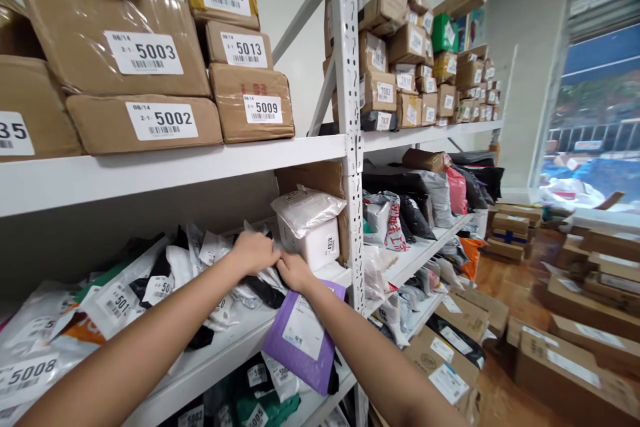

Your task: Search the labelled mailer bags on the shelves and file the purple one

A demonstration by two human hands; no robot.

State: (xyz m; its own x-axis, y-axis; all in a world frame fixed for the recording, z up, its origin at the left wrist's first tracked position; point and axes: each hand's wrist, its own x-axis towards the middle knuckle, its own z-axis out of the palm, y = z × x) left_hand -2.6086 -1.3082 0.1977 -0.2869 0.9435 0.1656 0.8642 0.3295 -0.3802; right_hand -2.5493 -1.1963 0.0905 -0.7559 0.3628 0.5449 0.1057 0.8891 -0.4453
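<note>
Hands meet at the middle shelf's point(320, 278) front edge — left hand point(256, 252) curled, gripping white bags point(220, 260); right hand point(296, 272) pinches a black bag point(263, 290) above the purple mailer point(305, 337). Separate one bag at a time — read labels first.

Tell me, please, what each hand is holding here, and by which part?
Both the left hand and the right hand are in the soft parcels on the middle shelf; whether either has a grip cannot be told.

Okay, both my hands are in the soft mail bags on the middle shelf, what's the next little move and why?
Probably push the purple plastic mailer back onto the white metal shelf. It hangs over the edge beside your right hand, while your left hand rests on the white and black bags, so it looks likely to slip.
</note>
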